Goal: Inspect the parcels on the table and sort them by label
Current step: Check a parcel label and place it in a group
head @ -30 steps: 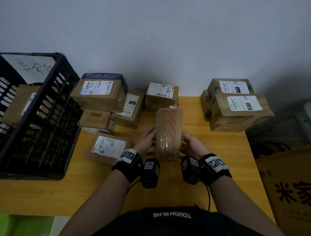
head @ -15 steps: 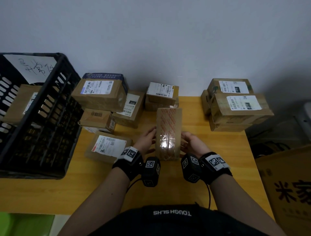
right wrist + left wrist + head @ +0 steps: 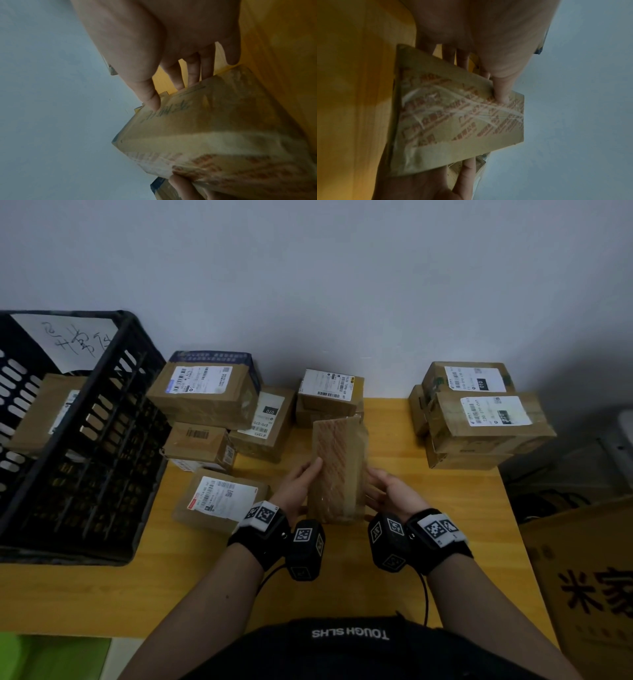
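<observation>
A long brown parcel (image 3: 337, 470) wrapped in red-printed tape is held above the middle of the yellow table (image 3: 191, 583), tilted. My left hand (image 3: 303, 479) grips its left side, thumb on the taped top face (image 3: 458, 116). My right hand (image 3: 388, 489) holds its right side, thumb on the edge and fingers underneath (image 3: 223, 128). No shipping label shows on the faces in view. Labelled parcels lie in a left group (image 3: 205, 395), a middle stack (image 3: 329, 392) and a right stack (image 3: 486, 419).
A black slatted crate (image 3: 78, 446) stands at the table's left with a parcel (image 3: 44, 412) inside and a handwritten sheet at its back. A flat labelled parcel (image 3: 222, 498) lies just left of my left wrist. A large printed carton (image 3: 589, 587) stands right of the table.
The held parcel has been rolled between both hands, so its right side face now shows beside the taped face. The hands shifted slightly on its sides.
</observation>
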